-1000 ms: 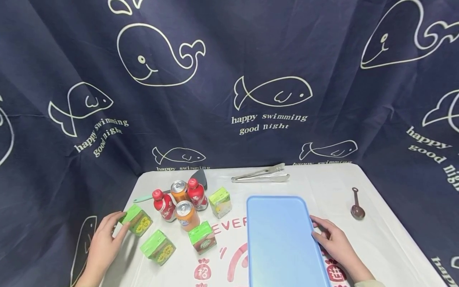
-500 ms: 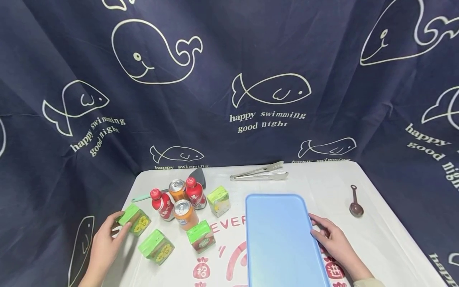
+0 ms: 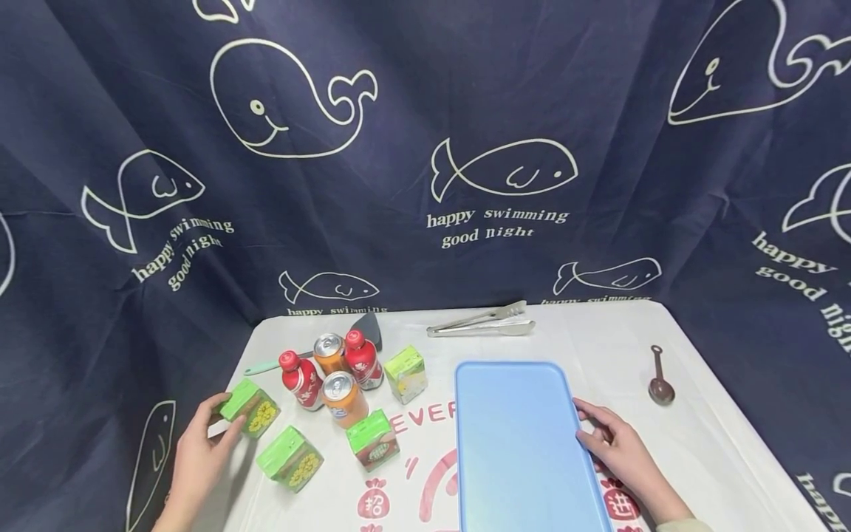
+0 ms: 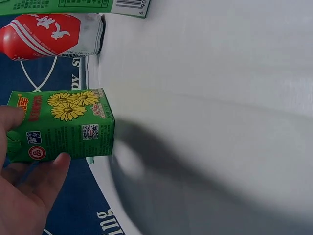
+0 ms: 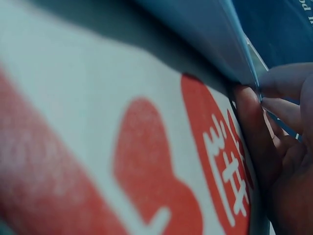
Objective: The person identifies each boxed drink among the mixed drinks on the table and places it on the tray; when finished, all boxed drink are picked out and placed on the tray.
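At the table's left edge, my left hand [image 3: 199,454] holds a green drink carton [image 3: 258,414] between thumb and fingers. Yellow flowers and a QR code show on this carton [image 4: 68,125] in the left wrist view. My right hand [image 3: 621,447] pinches the right long edge of a light blue tray [image 3: 518,451], which lies flat side up on the right of the middle. From the right wrist view, fingers of the right hand [image 5: 288,142] sit on both sides of the tray's rim. A second flowered carton [image 3: 291,459] stands just in front of the held one.
Two red bottles [image 3: 302,380], two orange cans [image 3: 344,400], a brown-green carton [image 3: 372,441] and a yellow-green carton [image 3: 405,374] are grouped left of the tray. Behind them lies a spatula [image 3: 368,330]. Metal tongs [image 3: 482,323] lie at the back, a brown measuring spoon [image 3: 661,388] far right.
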### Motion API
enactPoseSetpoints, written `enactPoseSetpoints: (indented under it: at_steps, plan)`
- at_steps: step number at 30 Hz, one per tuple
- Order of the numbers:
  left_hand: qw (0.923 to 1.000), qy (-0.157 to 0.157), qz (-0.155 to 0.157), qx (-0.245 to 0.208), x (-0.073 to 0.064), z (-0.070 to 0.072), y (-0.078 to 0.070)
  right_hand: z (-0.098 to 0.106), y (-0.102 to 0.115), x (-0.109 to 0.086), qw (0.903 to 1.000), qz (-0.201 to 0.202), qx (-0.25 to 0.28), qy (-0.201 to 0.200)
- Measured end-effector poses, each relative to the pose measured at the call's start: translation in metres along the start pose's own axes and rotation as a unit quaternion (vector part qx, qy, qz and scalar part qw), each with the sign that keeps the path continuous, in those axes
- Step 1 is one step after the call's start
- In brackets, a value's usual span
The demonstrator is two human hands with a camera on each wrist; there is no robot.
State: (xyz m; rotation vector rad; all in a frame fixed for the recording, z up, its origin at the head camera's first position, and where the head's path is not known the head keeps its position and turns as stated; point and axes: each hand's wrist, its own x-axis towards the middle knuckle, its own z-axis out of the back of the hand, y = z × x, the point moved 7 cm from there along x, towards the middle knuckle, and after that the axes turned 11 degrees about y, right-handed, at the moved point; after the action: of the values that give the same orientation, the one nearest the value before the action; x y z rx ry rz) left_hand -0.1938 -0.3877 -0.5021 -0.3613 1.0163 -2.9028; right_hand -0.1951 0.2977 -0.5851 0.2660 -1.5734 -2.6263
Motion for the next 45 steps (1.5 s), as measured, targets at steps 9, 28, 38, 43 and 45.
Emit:
enactPoseSetpoints:
  at_steps: [9,28,38,43,45]
  plan:
    - [0.9997,-0.009,0.023,-0.005,-0.0026,-0.0014,0.0028,-0.0002,-0.0008,-0.0009,0.9999,-0.013,0.009,0.006]
    - [0.998,-0.041,0.047,-0.008,-0.0048,-0.0007,0.0015,-0.0006,-0.0033,-0.0004,0.9997,-0.014,0.015,0.014]
    - [0.9968,-0.057,0.053,-0.017,-0.0059,-0.0008,0.0043,-0.0001,-0.0021,-0.0008,0.9998,-0.007,0.014,0.014]
    - [0.9964,-0.066,0.049,-0.018,-0.0057,-0.0003,0.0037,0.0005,-0.0006,-0.0009,0.9998,0.007,0.01,0.014]
    - [0.9965,-0.069,0.044,-0.02,-0.0057,-0.0005,0.003,0.0006,-0.0009,-0.0014,0.9998,0.008,0.009,0.014]
